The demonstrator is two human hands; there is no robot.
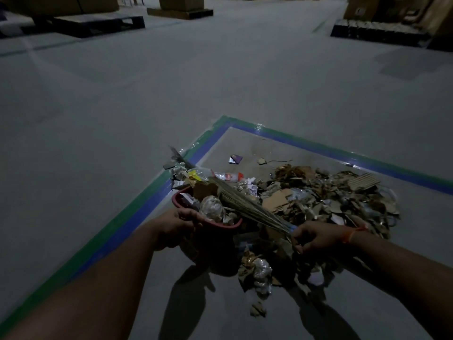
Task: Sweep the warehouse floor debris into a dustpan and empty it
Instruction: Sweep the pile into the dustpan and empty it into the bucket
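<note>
Red dustpan (208,217), gripped by the left hand (175,225), lies left of the debris pile (318,204); grass broom (247,204), clasped by the right hand (316,238), is angled across it toward the taped floor corner (224,121).

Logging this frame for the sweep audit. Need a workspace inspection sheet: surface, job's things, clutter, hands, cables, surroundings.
Surface: grey concrete floor, with a corner of green and blue floor tape.
Job's things: red plastic dustpan, part-filled with scraps; straw hand broom lying across it; heap of cardboard and wrapper debris on the floor inside the tape.
Clutter: small purple wrapper apart from the heap; loose scrap nearer the person.
Hands: left hand grips the dustpan rim; right hand grips the broom's blue-bound end.
Cables: nothing seen.
Surroundings: dark pallets carrying cardboard boxes; dim light.
</note>
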